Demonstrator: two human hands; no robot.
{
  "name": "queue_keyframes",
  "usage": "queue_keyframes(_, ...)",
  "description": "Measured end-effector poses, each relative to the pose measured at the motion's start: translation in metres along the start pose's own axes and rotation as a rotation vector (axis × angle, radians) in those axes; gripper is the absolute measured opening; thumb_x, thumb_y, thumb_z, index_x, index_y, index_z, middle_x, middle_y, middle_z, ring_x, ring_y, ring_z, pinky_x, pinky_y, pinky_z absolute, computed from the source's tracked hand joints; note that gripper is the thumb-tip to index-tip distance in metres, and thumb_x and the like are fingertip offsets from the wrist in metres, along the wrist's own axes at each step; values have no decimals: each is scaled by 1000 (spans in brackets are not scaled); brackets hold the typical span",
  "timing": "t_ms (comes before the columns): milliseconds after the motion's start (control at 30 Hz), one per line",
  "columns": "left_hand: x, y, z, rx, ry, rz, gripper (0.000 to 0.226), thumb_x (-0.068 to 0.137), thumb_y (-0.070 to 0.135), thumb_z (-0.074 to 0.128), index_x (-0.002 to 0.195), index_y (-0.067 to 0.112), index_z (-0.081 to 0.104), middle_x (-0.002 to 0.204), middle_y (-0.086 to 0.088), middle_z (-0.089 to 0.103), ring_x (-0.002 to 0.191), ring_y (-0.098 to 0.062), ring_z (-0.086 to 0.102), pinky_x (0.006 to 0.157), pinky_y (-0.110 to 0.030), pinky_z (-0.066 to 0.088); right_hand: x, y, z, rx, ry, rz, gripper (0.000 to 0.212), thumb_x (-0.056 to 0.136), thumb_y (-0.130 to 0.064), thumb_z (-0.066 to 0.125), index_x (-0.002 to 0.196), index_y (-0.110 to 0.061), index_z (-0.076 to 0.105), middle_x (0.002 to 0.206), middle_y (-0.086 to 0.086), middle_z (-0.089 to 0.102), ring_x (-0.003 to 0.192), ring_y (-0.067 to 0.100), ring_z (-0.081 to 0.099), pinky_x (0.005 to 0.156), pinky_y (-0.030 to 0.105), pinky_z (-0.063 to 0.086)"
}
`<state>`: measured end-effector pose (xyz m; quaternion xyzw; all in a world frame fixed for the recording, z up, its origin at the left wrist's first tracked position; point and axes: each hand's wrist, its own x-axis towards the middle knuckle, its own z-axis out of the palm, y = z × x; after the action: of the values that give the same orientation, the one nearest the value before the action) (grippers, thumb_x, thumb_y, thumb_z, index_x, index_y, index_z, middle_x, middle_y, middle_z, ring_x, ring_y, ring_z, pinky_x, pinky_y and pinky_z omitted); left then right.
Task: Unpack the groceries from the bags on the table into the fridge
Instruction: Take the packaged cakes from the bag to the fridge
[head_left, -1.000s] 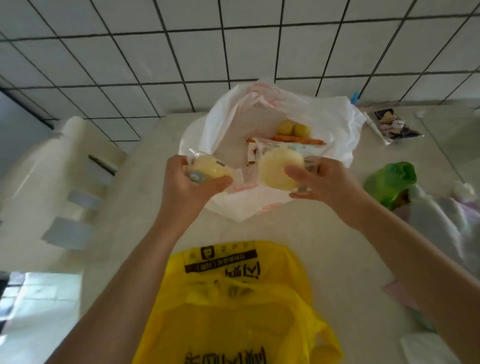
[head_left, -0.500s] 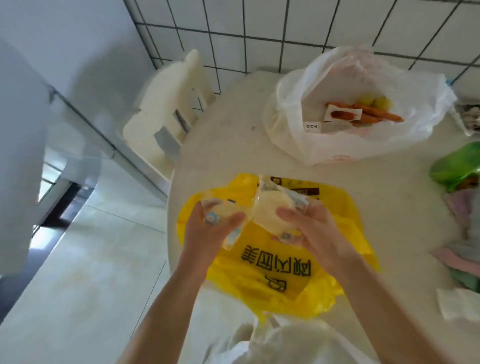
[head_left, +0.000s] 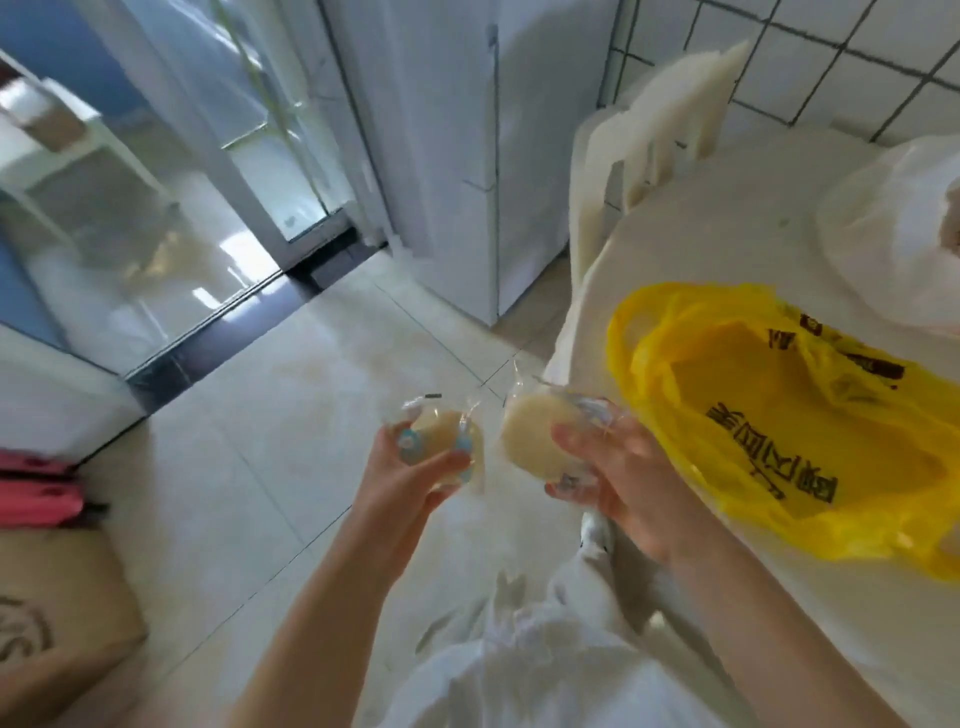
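My left hand (head_left: 410, 475) grips a pale bun in a clear wrapper with blue print (head_left: 441, 436). A second wrapped pale bun (head_left: 535, 431) is held in my right hand (head_left: 628, 488). Both hands hang over the floor, just left of the table (head_left: 727, 228). A flat yellow bag with black lettering (head_left: 779, 415) lies on the table at the right. The white bag (head_left: 893, 249) sits at the far right edge, cut off by the frame. The white fridge (head_left: 467, 156) stands closed ahead, beyond the table's left end.
A white plastic chair (head_left: 654, 135) stands between the fridge and the table. A glass sliding door (head_left: 171, 171) fills the left. A cardboard box (head_left: 57, 613) and a pink thing (head_left: 36, 493) sit at the lower left. Pale floor tiles (head_left: 291, 405) stretch toward the fridge.
I have turned left, away from the table. Both hands carried the wrapped buns from above the yellow bag to over the floor. The fridge and glass door have come into view.
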<state>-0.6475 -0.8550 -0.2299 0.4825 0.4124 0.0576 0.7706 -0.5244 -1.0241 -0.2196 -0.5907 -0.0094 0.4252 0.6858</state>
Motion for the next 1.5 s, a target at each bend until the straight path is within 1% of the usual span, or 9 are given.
queue_keyframes(267, -47, -2, -115, -38, 340, 86, 48, 76, 3, 76, 115, 25, 60, 117, -6, 65, 101, -23, 68, 88, -43, 56, 5, 43, 105, -108, -222, 98, 40, 76, -22, 76, 114, -23, 63, 113, 6, 66, 102, 30, 66, 71, 37, 55)
queue_keyframes(433, -46, 5, -152, -98, 418, 101, 37, 79, 11, 76, 107, 29, 60, 106, -3, 70, 94, -19, 70, 90, -42, 55, 26, 46, 152, -168, -260, 125, 38, 73, -24, 74, 111, -25, 65, 111, 6, 68, 100, 29, 67, 73, 41, 56)
queue_keyframes(567, -24, 26, -178, -122, 450, 114, 33, 79, 15, 77, 105, 28, 62, 102, 0, 72, 91, -17, 71, 88, -40, 56, 59, 37, 191, -222, -292, 91, 34, 76, -21, 76, 109, -26, 66, 105, 3, 71, 100, 27, 68, 85, 51, 55)
queue_keyframes(767, 34, 88, -222, -71, 475, 140, 30, 77, 22, 79, 103, 26, 65, 93, 1, 75, 82, -13, 72, 79, -34, 58, 130, 16, 260, -265, -246, 15, 31, 83, -16, 69, 112, -26, 64, 106, 0, 71, 100, 23, 68, 84, 48, 56)
queue_keyframes(933, 83, 160, -273, 13, 460, 148, 29, 75, 26, 80, 100, 22, 68, 89, 1, 75, 77, -12, 73, 59, -21, 56, 192, -17, 324, -243, -262, 26, 31, 84, -18, 69, 113, -28, 65, 106, -3, 70, 103, 24, 66, 84, 43, 56)
queue_keyframes(1067, 116, 197, -315, 47, 507, 176, 34, 74, 27, 80, 104, 20, 65, 96, -2, 73, 86, -17, 72, 62, -22, 54, 233, -35, 372, -265, -271, 0, 30, 84, -17, 69, 112, -28, 65, 105, -3, 68, 102, 24, 65, 85, 44, 56)
queue_keyframes(1200, 150, 221, -350, 29, 531, 189, 37, 74, 26, 80, 107, 17, 66, 97, -5, 73, 88, -19, 71, 60, -22, 52, 265, -43, 410, -280, -243, -16, 32, 83, -16, 70, 114, -25, 65, 101, -1, 69, 97, 22, 66, 72, 33, 54)
queue_keyframes(1400, 218, 278, -397, 102, 371, 209, 28, 77, 19, 79, 101, 19, 64, 95, -7, 72, 76, -12, 72, 53, -18, 52, 312, -46, 462, -207, -64, -52, 35, 80, -13, 73, 112, -22, 63, 96, 1, 72, 90, 23, 69, 70, 33, 54)
queue_keyframes(1500, 252, 315, -416, 177, 247, 236, 27, 76, 16, 79, 99, 18, 64, 93, -6, 72, 71, -7, 70, 54, -17, 53, 334, -48, 488, -146, 76, -76, 44, 76, -17, 76, 117, -21, 57, 98, -2, 72, 93, 20, 69, 78, 38, 55)
